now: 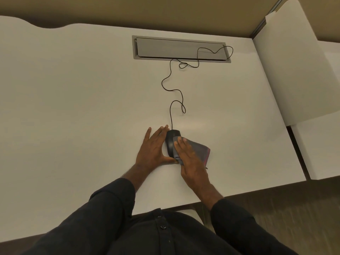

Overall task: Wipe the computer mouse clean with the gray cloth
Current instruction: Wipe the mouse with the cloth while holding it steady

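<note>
My left hand lay flat on the white desk, fingers straight and spread, its thumb running along the near end of the black corded computer mouse and its fingertips against the mouse's left flank, bracing it. The mouse sat near the desk's front edge, its thin black cable snaking away to the gray recessed cable hatch. My right hand, fingers straight, pressed the folded gray cloth flat over the mouse's right side; the cloth's red-trimmed edge trailed onto the desk.
</note>
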